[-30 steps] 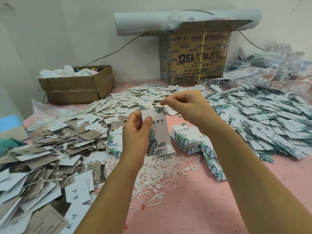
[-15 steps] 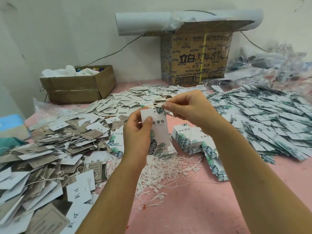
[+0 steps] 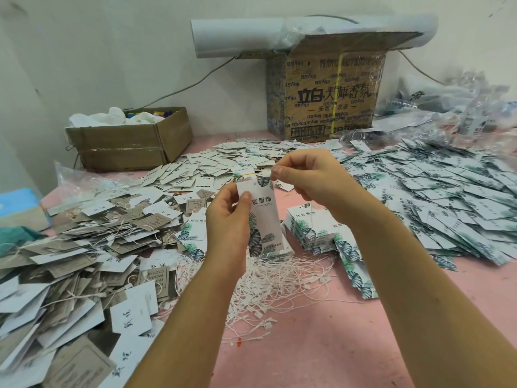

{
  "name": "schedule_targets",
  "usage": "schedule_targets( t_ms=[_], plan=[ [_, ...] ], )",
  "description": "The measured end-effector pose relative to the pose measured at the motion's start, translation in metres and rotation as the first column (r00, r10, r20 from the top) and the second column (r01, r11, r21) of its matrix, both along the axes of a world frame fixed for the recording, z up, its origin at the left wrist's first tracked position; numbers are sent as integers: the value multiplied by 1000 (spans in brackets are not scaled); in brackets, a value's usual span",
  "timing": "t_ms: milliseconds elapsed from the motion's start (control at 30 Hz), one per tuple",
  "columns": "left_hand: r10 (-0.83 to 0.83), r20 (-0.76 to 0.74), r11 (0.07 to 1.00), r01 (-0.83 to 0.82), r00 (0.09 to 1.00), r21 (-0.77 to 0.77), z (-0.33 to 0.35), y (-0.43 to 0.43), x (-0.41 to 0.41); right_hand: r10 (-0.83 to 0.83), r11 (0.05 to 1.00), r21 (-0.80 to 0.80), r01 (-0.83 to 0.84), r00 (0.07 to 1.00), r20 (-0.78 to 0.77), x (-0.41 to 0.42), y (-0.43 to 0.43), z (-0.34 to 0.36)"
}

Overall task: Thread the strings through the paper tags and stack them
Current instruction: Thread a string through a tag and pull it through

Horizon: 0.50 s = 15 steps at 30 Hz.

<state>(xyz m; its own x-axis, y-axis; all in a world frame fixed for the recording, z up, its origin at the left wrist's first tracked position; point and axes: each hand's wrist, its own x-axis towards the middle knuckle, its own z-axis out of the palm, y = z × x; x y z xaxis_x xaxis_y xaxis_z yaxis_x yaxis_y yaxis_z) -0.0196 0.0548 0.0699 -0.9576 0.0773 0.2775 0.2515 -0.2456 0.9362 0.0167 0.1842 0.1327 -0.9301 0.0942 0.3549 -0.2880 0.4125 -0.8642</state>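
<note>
My left hand (image 3: 228, 219) holds a white paper tag (image 3: 265, 217) with green leaf print upright above the table, thumb on its face. My right hand (image 3: 307, 177) pinches at the tag's top right corner with thumb and forefinger; a thin string there is too fine to make out clearly. Below the hands lies a tangle of white strings (image 3: 279, 289) on the pink table (image 3: 419, 331). A neat stack of leaf-print tags (image 3: 310, 228) sits just right of the held tag.
A broad spread of leaf-print tags (image 3: 447, 197) covers the right side. Grey and white strung tags (image 3: 70, 261) pile up at the left. A low open carton (image 3: 131, 141) and a tall printed carton (image 3: 327, 96) stand by the wall.
Both hands with the tag have stayed nearly in place; my right hand's fingertips have shifted slightly down and closer to the tag's top corner.
</note>
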Motion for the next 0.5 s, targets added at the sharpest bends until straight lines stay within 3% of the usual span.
schedule_targets(
  t_ms=[267,500],
  plan=[
    [-32,2,999,32,999,-11,3,1,4,-35,999,-37,32,996,-81,-2,1,-1],
    [-24,-3,1000,24,1000,-9,5,3,7,-144,963,215,162,985,-95,-9,-4,-9]
  ],
)
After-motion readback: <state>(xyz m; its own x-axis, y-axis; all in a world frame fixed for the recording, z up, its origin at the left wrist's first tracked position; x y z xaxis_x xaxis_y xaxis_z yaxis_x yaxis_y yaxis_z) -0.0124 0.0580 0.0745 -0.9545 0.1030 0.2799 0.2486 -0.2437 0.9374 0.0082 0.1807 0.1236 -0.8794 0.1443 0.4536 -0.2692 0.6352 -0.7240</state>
